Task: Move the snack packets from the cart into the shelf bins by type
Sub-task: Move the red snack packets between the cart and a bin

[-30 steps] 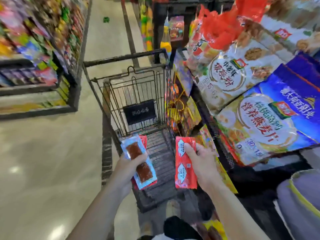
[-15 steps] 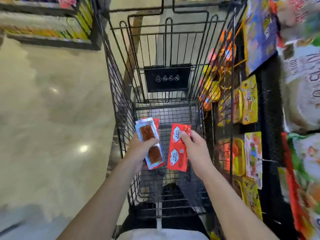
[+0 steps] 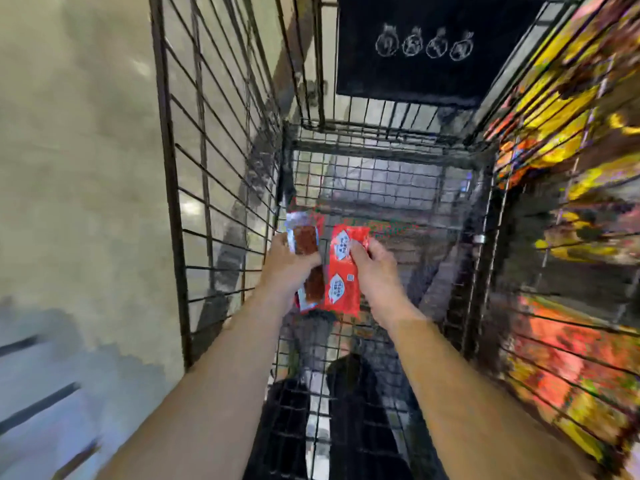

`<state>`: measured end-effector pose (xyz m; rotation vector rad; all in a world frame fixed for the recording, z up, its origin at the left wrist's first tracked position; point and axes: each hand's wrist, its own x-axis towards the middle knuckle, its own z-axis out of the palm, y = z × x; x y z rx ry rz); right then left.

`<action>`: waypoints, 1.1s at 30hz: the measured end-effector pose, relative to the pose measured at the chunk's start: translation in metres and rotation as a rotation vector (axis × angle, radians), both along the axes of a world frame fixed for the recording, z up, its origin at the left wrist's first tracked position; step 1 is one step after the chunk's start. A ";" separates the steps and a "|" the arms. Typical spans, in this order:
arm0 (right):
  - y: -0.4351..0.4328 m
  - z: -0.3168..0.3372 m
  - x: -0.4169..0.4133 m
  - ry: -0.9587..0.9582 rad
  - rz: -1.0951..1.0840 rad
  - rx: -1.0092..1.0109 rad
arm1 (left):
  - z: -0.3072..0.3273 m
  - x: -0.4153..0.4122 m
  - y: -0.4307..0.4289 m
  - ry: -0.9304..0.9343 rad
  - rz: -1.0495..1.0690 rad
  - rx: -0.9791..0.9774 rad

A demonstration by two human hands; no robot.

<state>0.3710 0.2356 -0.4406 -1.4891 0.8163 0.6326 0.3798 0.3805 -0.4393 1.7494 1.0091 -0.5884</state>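
Observation:
Both my hands are down inside the black wire cart [image 3: 180,209], just above its mesh floor. My left hand [image 3: 287,268] grips a clear packet with a blue-white border and a brown snack inside [image 3: 306,242]; a red packet edge shows behind it. My right hand [image 3: 372,271] holds a red packet with white oval labels [image 3: 341,271]. The two packets sit side by side, nearly touching. The frame is blurred by motion.
A black sign with white pictograms [image 3: 426,46] hangs on the cart's far wall. Shelf bins with yellow and orange snack packets [image 3: 571,140] stand beyond the cart's right wall. Pale polished floor [image 3: 79,150] lies to the left. My dark trousers show below the mesh.
The view has tipped down and closed in on the cart. Both hands, still holding their packets, have gone from above the cart's rim to deep inside it, and drawn closer together.

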 end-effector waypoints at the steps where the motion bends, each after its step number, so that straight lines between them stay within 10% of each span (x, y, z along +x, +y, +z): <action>1: 0.004 -0.010 0.000 -0.009 0.015 -0.009 | -0.009 0.000 -0.001 0.010 0.002 0.004; 20: 0.006 -0.026 -0.011 0.000 0.432 -0.312 | -0.009 -0.015 0.005 -0.011 -0.414 0.304; 33: -0.023 0.119 -0.057 -0.063 1.005 -0.806 | 0.133 -0.058 -0.006 -0.066 -1.055 0.631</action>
